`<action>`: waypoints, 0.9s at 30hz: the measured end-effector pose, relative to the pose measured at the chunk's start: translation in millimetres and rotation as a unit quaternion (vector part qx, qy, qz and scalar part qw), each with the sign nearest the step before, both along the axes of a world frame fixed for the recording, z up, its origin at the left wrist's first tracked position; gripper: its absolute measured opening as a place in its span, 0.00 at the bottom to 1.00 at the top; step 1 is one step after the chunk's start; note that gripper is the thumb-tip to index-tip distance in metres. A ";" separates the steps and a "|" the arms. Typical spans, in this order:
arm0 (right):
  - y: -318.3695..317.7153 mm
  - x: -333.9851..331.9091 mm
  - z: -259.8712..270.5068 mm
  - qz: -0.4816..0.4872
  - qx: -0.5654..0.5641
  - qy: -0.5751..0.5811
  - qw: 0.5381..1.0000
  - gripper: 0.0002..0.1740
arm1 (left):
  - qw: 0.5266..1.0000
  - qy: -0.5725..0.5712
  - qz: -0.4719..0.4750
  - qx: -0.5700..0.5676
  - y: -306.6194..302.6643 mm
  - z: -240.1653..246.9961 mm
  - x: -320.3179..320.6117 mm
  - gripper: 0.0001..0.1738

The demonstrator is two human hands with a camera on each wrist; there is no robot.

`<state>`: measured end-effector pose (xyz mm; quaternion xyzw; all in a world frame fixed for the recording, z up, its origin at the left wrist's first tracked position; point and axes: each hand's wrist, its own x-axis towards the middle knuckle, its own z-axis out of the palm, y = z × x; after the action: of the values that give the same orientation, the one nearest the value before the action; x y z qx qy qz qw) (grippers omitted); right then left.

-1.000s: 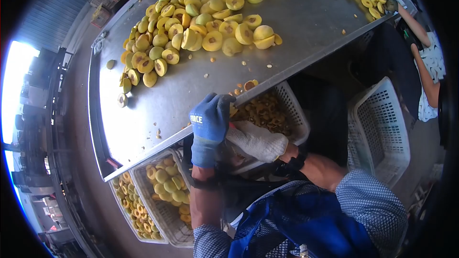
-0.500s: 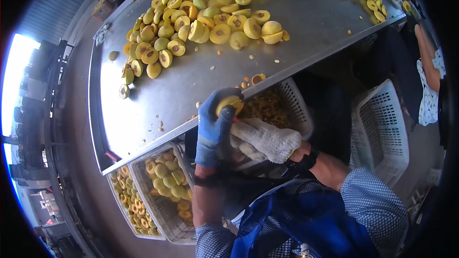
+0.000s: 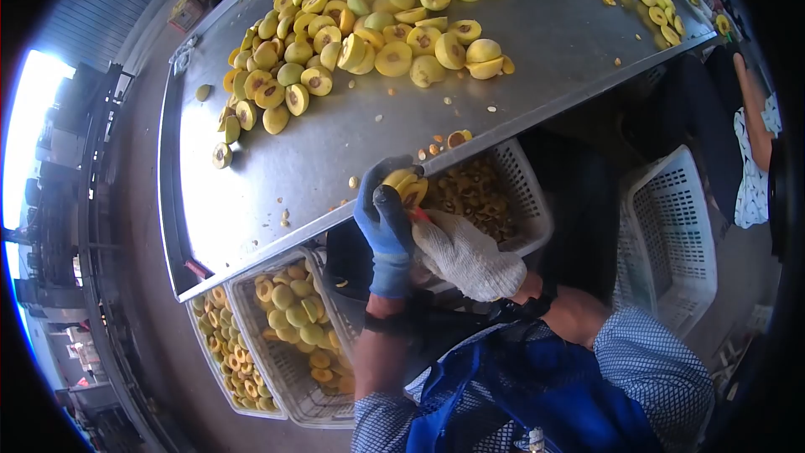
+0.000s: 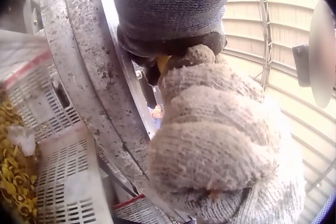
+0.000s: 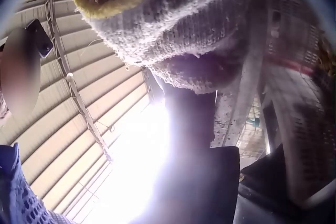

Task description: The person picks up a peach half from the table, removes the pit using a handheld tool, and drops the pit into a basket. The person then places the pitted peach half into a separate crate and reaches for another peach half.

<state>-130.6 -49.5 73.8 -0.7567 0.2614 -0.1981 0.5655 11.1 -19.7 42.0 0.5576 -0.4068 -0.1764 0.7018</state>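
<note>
My left hand [image 3: 386, 231], in a blue glove with dark fingertips, holds a yellow peach [image 3: 411, 187] that shows cut faces, at the table's front edge. Close against it, my right hand [image 3: 470, 256] in a white knitted glove grips a tool whose red part [image 3: 418, 215] shows by the fruit; the rest is hidden in the fist. The left wrist view has the white glove's curled fingers [image 4: 210, 145] just below the blue glove [image 4: 168, 8]. On the metal table [image 3: 537, 92] lies a heap of halved peaches [image 3: 394, 59].
Below the table edge, a white crate [image 3: 527, 193] contains brown-yellow scraps. Crates of peach halves [image 3: 293, 310] stand at the left, and another white crate [image 3: 671, 235] at the right. A second person's arm [image 3: 752, 109] shows at the far right. Small bits [image 3: 436, 147] lie near the edge.
My left hand has turned from showing its back to showing the peach between its fingers. Both hands have shifted slightly rightward in view. The other person's hand has drawn back from the far-right fruit.
</note>
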 end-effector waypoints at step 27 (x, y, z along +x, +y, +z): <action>-6.5 -32.8 -42.8 0.121 0.454 -0.121 0.874 0.24 | 0.957 0.271 -0.096 0.048 19.7 -12.6 -25.9 0.46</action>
<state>-163.5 -56.0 31.0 -0.4126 0.1582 -0.0776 0.8937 -14.8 0.0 29.4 0.4802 -0.2445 -0.4069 0.7376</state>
